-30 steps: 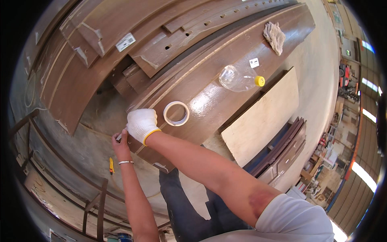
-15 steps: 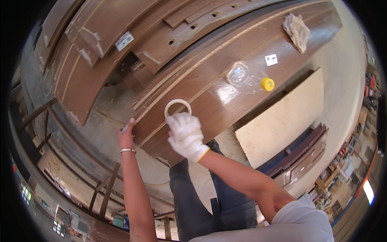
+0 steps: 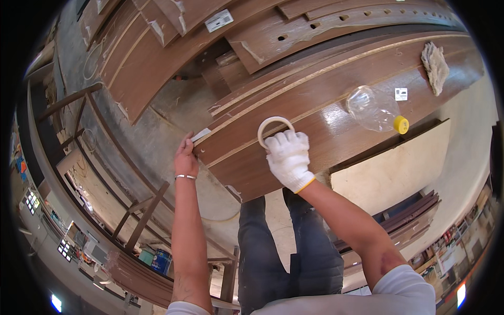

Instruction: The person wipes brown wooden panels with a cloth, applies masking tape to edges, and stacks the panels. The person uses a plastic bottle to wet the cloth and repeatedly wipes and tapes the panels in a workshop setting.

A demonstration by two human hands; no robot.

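Note:
My bare left hand (image 3: 187,153), with a bracelet at its wrist, is at the left end of a long brown wooden board (image 3: 310,118). Its fingers are closed round one end of a thin pale strip (image 3: 201,134), which reaches over the corner of the boards; what the strip is made of I cannot tell. A white knit glove covers my right hand (image 3: 290,157). That hand grips a cream tape roll (image 3: 261,132) by its near edge, over the board's top. Most of the ring shows beyond the fingers.
Farther right on the board lie a clear plastic bottle (image 3: 370,109) with a yellow cap, a small label (image 3: 401,94) and a crumpled rag (image 3: 435,69). More brown panels (image 3: 157,55) are stacked beyond. A pale board (image 3: 394,160) lies at right, a dark frame (image 3: 126,157) at left.
The view has shifted, so the boards sit farther right in it. My left hand is now closer to the board's end corner, with the pale strip showing there. My right hand still grips the tape roll.

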